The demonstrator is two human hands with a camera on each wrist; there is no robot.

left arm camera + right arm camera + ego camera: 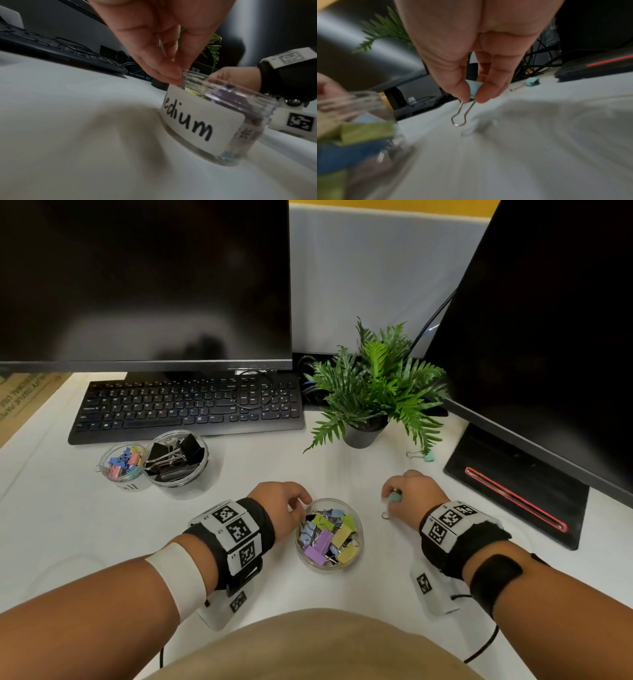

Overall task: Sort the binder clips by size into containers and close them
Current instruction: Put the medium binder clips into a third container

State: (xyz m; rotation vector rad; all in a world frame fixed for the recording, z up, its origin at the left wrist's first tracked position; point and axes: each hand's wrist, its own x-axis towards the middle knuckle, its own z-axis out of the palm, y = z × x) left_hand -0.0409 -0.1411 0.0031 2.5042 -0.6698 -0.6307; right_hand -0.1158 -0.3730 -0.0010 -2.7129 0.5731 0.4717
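A clear jar labelled "Medium" stands open at the front middle, holding several purple, yellow and blue clips. My left hand holds the jar's left rim, fingertips pinching its edge. My right hand pinches a mint-green binder clip just right of the jar, its wire handles hanging down above the cloth. Another mint clip lies loose by the plant. Further left, a small jar holds tiny coloured clips and a wider jar holds big black clips.
A black keyboard and two dark monitors fill the back. A potted fern stands behind the right hand. A black monitor base with a red stripe sits at the right. White cloth covers the desk.
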